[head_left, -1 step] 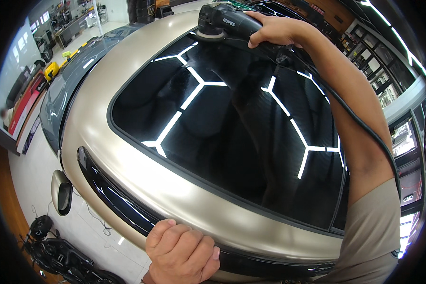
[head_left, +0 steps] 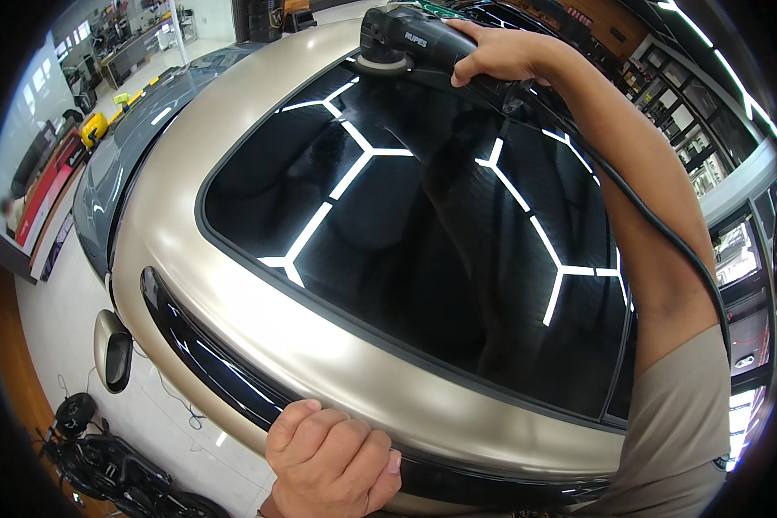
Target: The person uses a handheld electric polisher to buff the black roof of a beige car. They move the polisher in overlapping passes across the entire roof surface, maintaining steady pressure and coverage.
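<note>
My right hand (head_left: 501, 56), arm stretched far out, is wrapped round the rear body of a black power polisher (head_left: 419, 41). The polisher's round pale pad (head_left: 382, 66) rests at the far edge of the glossy black glass roof panel (head_left: 388, 224). From the tool's back end a black cord (head_left: 656, 220) runs along my right arm. Near me, my left hand (head_left: 332, 453) is closed over the black roof rail (head_left: 203, 350) on the side of the gold car's roof (head_left: 268, 324). Its fingers hide part of the rail.
The car's side mirror (head_left: 112, 350) juts out at left. A black motorcycle (head_left: 112, 462) stands on the floor at lower left. Beyond the roof is a grey car (head_left: 121, 155) with a yellow object (head_left: 95, 129) behind it. Shelving (head_left: 691, 112) lines the right side.
</note>
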Available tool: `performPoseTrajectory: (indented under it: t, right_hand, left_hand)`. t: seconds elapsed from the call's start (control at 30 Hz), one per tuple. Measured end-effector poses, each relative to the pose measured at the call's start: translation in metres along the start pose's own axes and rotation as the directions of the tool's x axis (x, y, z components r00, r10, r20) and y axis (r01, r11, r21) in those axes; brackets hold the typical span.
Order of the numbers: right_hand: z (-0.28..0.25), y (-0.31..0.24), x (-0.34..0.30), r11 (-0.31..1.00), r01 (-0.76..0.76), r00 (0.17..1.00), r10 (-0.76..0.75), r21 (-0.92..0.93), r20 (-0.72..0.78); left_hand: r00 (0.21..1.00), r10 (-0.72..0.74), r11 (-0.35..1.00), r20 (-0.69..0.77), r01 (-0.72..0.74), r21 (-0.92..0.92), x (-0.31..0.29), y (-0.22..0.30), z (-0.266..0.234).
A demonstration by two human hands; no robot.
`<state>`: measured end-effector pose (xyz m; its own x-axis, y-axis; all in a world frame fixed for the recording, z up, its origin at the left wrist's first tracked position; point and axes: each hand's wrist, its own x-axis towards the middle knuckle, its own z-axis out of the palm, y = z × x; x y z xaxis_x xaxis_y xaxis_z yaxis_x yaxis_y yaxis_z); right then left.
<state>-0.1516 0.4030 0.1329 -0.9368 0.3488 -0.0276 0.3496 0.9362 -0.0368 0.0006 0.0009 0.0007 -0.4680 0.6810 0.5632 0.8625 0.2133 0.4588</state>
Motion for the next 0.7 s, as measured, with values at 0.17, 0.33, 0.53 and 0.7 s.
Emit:
performPoseTrajectory:
  t: [0.17,0.33,0.53,0.7]
  right_hand:
    - [0.001,-0.002,0.004,0.998,0.0,1.0,0.0,0.064,0.001]
    - [0.0,-0.007,0.006,0.999,0.027,1.0,-0.027,0.039,-0.013]
    - [0.0,-0.01,0.01,0.997,0.025,1.0,-0.026,0.069,0.013]
    - [0.005,-0.002,0.029,0.997,0.074,0.997,-0.074,0.006,-0.012]
  left_hand:
    - [1.0,0.0,1.0,-0.004,0.0,0.003,0.0,0.002,0.0]
    - [1.0,0.002,1.0,0.001,-0.002,0.002,0.001,0.003,-0.001]
    - [1.0,-0.01,1.0,0.002,0.01,0.01,0.001,0.002,0.001]
    - [1.0,-0.001,1.0,0.005,0.001,0.0,0.001,0.001,0.002]
